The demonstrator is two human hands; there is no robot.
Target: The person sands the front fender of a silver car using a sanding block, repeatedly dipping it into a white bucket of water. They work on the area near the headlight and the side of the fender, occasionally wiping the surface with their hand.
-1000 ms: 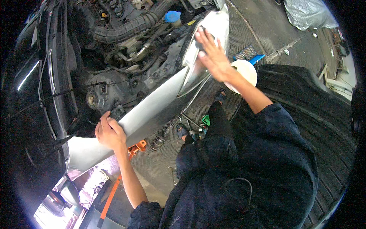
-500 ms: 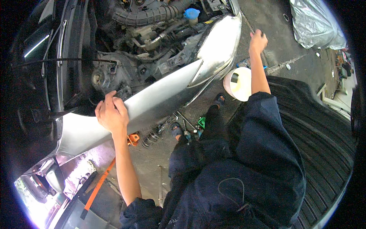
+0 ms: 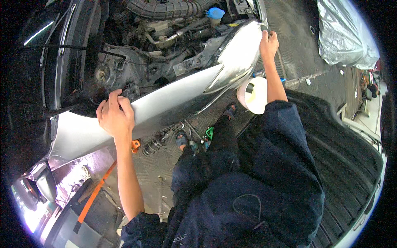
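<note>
My left hand (image 3: 116, 115) grips the upper edge of a silver car fender (image 3: 165, 93), its fingers bent over toward the engine bay. At the front corner of the car, next to the pale headlight (image 3: 237, 47), my right hand (image 3: 269, 46) is closed with bent fingers. A thin dark piece shows at its fingertips, too small to name. Inside the open engine bay are a black ribbed air hose (image 3: 165, 11) and a blue-capped filler neck (image 3: 215, 14).
Below my right forearm stands a white bucket (image 3: 252, 97). A coil spring (image 3: 153, 146), an orange metal part (image 3: 135, 145) and a green tool (image 3: 209, 133) lie near my feet. A dark ribbed panel (image 3: 331, 165) fills the right; a silver cover (image 3: 347, 37) lies beyond.
My right hand has moved left and closer to the car's front corner; the thin piece in it is now mostly hidden. My left hand stays on the fender, while the view has shifted slightly.
</note>
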